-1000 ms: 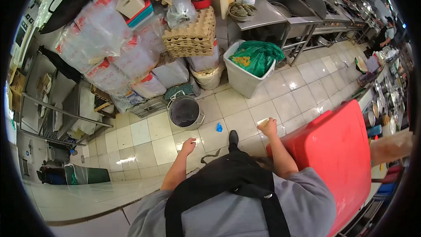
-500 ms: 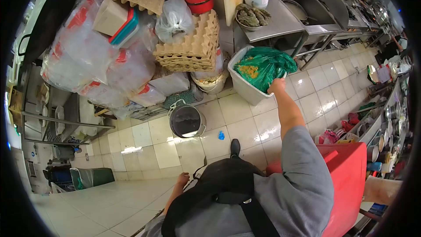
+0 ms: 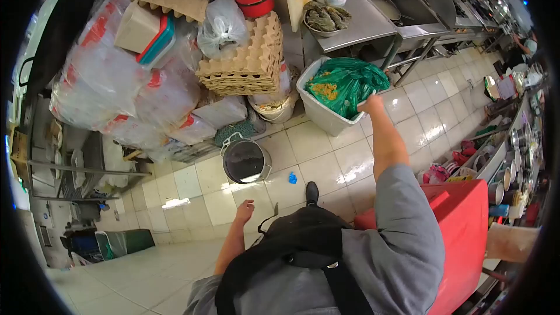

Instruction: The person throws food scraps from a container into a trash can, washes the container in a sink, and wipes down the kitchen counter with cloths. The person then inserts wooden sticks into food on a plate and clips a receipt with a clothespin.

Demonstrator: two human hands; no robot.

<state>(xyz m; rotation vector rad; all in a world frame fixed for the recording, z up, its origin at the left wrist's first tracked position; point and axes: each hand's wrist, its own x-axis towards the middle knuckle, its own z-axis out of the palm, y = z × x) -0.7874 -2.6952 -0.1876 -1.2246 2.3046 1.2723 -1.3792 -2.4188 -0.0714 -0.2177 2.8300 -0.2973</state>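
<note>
Well, right hand (image 3: 371, 105) by the bin (image 3: 334, 126).

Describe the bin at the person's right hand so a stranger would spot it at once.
Find the steel counter beside the sink. On the floor in front stands a pale, squarish bin, the right hand at its rim. Unlike the round pot and bucket nearby, it holds a green bag.

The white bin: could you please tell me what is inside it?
Inside the white bin is a green plastic bag, with yellow-orange bits showing on it. Whatever lies deeper is covered and cannot be seen.
</note>
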